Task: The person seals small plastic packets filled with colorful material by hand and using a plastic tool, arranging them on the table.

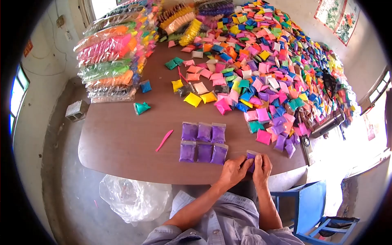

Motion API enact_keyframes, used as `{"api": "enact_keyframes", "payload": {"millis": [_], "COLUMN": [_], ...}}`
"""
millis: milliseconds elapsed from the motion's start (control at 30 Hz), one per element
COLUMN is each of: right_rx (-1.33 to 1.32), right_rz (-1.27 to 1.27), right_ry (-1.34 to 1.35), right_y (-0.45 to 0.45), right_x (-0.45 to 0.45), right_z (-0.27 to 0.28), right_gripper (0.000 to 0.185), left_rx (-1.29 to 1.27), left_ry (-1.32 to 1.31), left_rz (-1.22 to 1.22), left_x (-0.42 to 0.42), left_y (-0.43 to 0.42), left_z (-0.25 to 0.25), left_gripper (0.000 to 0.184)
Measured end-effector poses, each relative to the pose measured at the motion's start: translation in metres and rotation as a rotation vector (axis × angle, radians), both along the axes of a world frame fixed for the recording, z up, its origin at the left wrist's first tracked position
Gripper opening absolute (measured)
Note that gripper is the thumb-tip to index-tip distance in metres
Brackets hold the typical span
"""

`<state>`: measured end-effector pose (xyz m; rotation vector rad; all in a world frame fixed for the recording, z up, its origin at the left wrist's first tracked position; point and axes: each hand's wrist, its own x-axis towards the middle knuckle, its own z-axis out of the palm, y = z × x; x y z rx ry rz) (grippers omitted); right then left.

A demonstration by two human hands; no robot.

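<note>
My left hand [234, 170] and my right hand [262, 166] both pinch a small purple packet [251, 155] near the table's front edge. Its clear top edge shows above my fingers, which cover much of the rest. Left of my hands, several purple packets [204, 132] lie flat in two neat rows, with the near row [205, 152] closest to my left hand. A thin pink plastic tool [164, 140] rests farther left on the brown table [118, 143].
A big heap of coloured packets [261, 53] covers the table's back and right. Stacked clear bags of packets [108, 57] stand at the back left. A metallic cylinder [329, 123] lies at the right edge. A blue stool [310, 204] and a plastic bag [132, 198] are on the floor.
</note>
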<state>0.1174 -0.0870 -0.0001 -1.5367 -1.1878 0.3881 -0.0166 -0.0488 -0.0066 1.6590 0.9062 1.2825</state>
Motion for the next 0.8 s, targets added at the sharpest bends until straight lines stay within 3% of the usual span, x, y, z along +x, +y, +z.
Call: {"api": "enact_keyframes", "payload": {"millis": [267,433,533,800], "right_rx": [0.052,0.031,0.033,0.044], "right_rz": [-0.071,-0.155,-0.037,-0.065], "right_ry": [0.099,0.137,0.151,0.182], "right_y": [0.002,0.003,0.003,0.002], "right_x": [0.003,-0.001,-0.002,0.004], "right_z": [-0.012,-0.003,-0.001,-0.006], "right_gripper": [0.02,0.022,0.023,0.019], "left_rx": [-0.188,-0.1,-0.091,-0.221], "left_ry": [0.101,0.069,0.077,0.123], "left_rz": [-0.095,-0.057,-0.044,-0.129], "left_x": [-0.007,0.0,0.001,-0.002], "left_y": [-0.003,-0.002,-0.002,-0.001], "left_z": [0.024,0.015,0.003,0.029], "left_gripper": [0.024,0.022,0.02,0.022]}}
